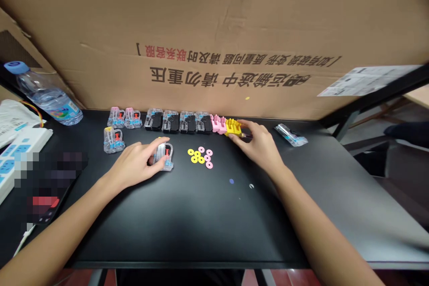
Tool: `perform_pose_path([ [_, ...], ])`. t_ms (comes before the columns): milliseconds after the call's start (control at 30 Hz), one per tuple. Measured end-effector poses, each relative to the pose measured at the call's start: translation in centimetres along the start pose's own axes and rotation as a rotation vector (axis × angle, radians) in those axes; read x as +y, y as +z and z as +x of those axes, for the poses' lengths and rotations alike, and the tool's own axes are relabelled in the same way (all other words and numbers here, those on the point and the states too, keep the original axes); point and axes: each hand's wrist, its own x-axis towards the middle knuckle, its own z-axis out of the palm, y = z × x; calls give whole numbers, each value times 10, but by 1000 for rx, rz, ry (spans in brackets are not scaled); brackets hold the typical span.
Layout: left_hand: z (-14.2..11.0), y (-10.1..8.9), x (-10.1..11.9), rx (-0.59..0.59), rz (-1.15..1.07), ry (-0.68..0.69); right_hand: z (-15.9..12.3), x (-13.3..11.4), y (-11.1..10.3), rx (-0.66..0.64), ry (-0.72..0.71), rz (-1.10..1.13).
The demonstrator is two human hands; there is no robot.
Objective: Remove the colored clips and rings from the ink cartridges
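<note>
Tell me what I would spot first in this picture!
The bright yellow plastic piece would pop out first, at the end of a row of clear plastic cases on the black table, with the right hand touching it. Nearby lie little pink and yellow rings. Behind everything stands a big cardboard sheet with upside-down Chinese writing.
</note>
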Motion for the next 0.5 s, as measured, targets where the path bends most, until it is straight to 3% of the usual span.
perform_pose_path([
  [233,0,2,-7,-57,61,-45,9,1,9,69,-43,7],
  [367,-1,3,-6,39,29,57,6,-13,3,153,-126,15],
  [500,-2,7,1,24,-41,201,-2,-33,-1,78,-218,127],
])
